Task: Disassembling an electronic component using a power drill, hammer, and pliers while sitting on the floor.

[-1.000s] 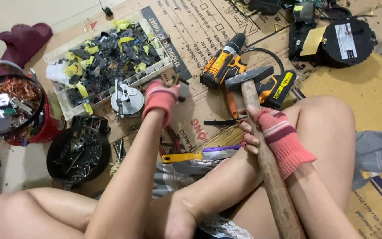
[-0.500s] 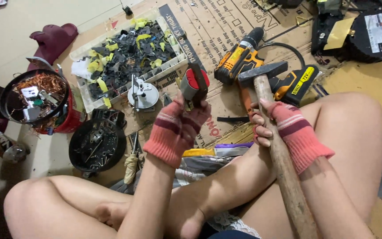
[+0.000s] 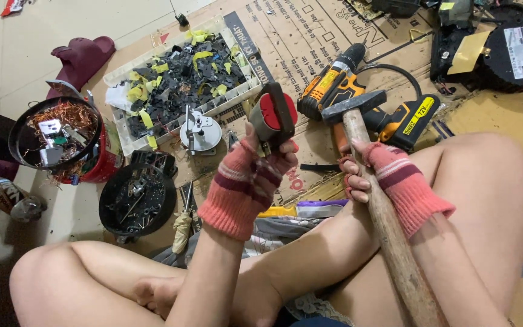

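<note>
Left hand (image 3: 250, 181) in a red striped fingerless glove, fingers curled tight around a small grey-and-red block-shaped part (image 3: 275, 114), raised above the cardboard floor covering. Right hand (image 3: 378, 175), likewise gloved, closed on a wooden-handled steel hammer (image 3: 375, 206), head just right of the part.

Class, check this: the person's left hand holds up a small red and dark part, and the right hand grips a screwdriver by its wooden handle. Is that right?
Not quite. In the head view the right hand grips a hammer by its wooden handle, not a screwdriver. The left hand does hold up the small red and dark part.
</note>
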